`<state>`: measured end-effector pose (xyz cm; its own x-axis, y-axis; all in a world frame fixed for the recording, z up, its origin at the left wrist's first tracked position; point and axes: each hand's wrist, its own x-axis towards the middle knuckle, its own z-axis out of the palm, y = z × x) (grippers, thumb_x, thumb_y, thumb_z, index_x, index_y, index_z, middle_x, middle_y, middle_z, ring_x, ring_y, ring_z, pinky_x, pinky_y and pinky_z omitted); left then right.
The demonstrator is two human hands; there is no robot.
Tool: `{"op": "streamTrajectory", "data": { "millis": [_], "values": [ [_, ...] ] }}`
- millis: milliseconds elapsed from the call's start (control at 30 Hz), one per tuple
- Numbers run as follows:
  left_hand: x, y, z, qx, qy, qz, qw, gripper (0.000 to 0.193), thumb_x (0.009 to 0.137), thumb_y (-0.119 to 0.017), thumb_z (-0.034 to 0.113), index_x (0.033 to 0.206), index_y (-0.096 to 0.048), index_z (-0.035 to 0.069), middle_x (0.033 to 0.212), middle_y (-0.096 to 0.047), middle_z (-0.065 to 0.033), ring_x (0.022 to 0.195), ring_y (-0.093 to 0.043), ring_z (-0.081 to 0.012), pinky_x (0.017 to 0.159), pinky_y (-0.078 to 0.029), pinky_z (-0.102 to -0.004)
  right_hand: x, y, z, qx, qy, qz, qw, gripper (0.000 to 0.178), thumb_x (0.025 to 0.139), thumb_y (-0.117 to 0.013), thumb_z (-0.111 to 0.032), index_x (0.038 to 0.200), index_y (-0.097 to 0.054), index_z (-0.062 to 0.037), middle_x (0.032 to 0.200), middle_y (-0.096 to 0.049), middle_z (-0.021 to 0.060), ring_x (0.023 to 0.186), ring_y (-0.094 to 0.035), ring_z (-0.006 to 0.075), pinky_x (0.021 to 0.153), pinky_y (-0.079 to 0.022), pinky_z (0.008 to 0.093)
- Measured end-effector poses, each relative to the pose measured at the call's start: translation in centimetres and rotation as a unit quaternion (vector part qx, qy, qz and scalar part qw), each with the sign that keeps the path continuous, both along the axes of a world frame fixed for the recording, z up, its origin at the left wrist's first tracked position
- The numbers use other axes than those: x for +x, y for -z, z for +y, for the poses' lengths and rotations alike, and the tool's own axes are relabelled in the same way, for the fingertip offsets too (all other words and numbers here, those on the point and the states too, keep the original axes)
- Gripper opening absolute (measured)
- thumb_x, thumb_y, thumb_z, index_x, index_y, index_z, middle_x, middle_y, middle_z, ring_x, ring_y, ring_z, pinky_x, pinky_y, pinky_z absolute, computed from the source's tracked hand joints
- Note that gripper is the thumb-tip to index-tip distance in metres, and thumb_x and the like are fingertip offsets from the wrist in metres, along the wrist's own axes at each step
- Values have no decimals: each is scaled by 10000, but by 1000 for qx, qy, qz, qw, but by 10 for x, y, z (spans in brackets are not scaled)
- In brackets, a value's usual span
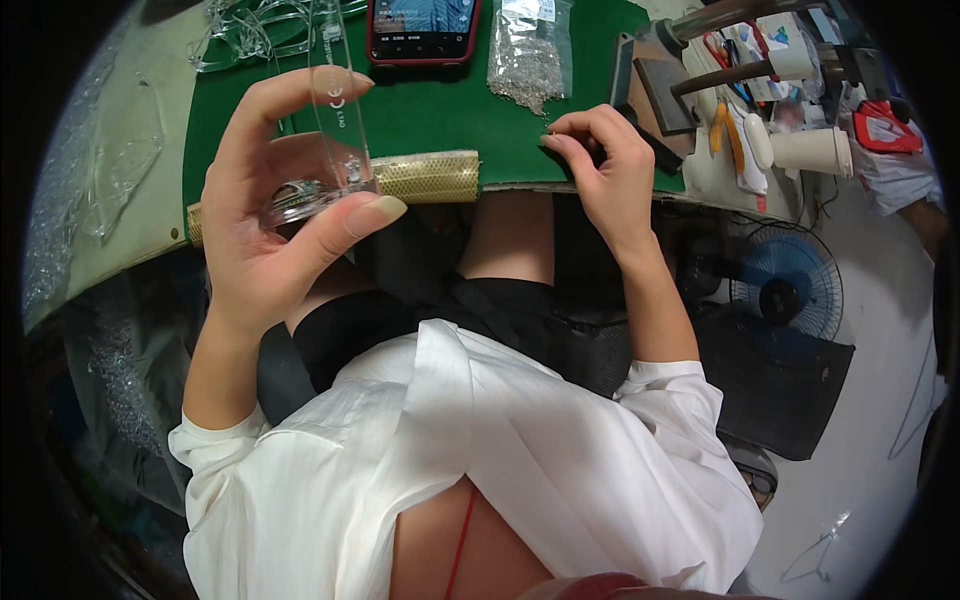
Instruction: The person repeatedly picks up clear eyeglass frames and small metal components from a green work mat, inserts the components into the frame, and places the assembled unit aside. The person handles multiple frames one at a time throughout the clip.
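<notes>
My left hand [250,220] is raised at the near edge of the green mat, closed around clear plastic glasses [340,115]. One transparent temple points up past my fingers, with small white print on it; the rest is partly hidden in my palm. My right hand [618,178] rests over the mat to the right, thumb and forefinger pinched together. Whatever lies between those fingertips is too small to make out. Just beyond them, tiny metal pieces [538,104] spill from the mouth of a clear plastic bag [530,50] full of them.
A gold patterned roll [425,177] lines the near edge of the green mat [440,110]. A phone [420,30] in a red case lies at the back. More clear glasses [250,38] are heaped far left. Metal bars [725,76], pliers [735,140] and a white cup [812,151] crowd the right. A fan [785,285] stands below.
</notes>
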<state>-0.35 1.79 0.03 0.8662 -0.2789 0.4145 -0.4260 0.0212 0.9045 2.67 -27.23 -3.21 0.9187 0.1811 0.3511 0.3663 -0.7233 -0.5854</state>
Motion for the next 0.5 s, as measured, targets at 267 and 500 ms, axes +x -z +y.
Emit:
{"op": "streamTrajectory", "data": {
  "millis": [267,500],
  "values": [
    [4,4,-7,40,-3,-45,998,666,744,-766,176,1274,-439,-62,1223,-552,-209,764,-640,-175,678,-508,-264,0,3,-14,10,-22,4,1000,49,755,-677,-23,803,-668,-22,739,-594,67,666,-583,208,587,-460,297],
    [4,2,-9,50,-7,-33,998,674,735,-776,170,1273,-443,-64,1189,-573,-218,740,-633,-163,702,-505,-268,0,6,-3,7,5,13,1000,72,750,-693,-52,779,-636,-22,725,-581,66,660,-579,210,586,-452,309]
  ]
}}
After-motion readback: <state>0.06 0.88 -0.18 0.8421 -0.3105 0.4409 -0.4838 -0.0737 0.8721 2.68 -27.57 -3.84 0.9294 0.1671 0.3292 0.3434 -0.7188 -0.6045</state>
